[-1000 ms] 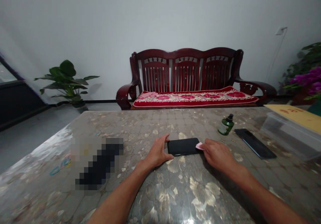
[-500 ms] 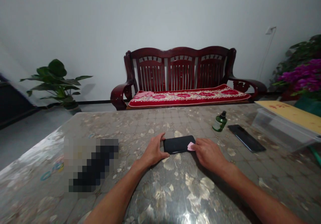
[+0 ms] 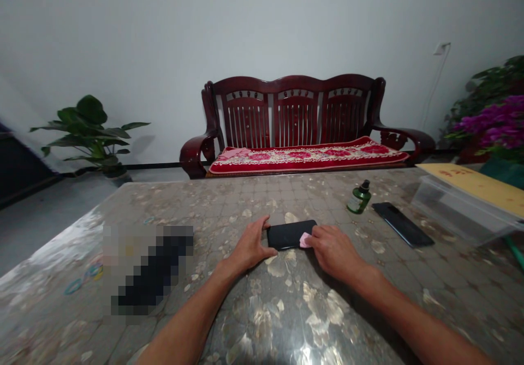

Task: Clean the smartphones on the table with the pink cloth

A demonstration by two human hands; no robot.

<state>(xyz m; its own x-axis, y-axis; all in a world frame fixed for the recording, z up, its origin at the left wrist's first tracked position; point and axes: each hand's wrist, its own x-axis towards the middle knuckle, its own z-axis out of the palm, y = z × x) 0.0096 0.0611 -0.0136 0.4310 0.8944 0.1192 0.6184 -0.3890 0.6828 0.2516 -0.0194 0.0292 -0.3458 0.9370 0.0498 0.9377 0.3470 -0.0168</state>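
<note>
A black smartphone [image 3: 286, 235] lies flat on the table, its long side running left to right. My left hand [image 3: 252, 245] grips its left end, thumb at the near edge and fingers at the far edge. Pinched in my right hand [image 3: 333, 249] is a small pink cloth [image 3: 305, 239], pressed on the phone's right part near the close edge. That hand covers the phone's right end. To the right stand a green spray bottle [image 3: 359, 197] and a second dark phone [image 3: 403, 224], both apart from my hands.
The patterned tablecloth [image 3: 229, 321] covers the table. At right is a clear plastic box [image 3: 450, 212] with a yellow sheet [image 3: 478, 185] on top. A pixelated dark item [image 3: 151, 272] and coloured bands [image 3: 74, 286] lie at left. A wooden bench [image 3: 295, 114] stands beyond.
My right hand has slid the pink cloth leftward along the phone's near side. My left hand keeps its hold on the phone. The view has turned slightly right.
</note>
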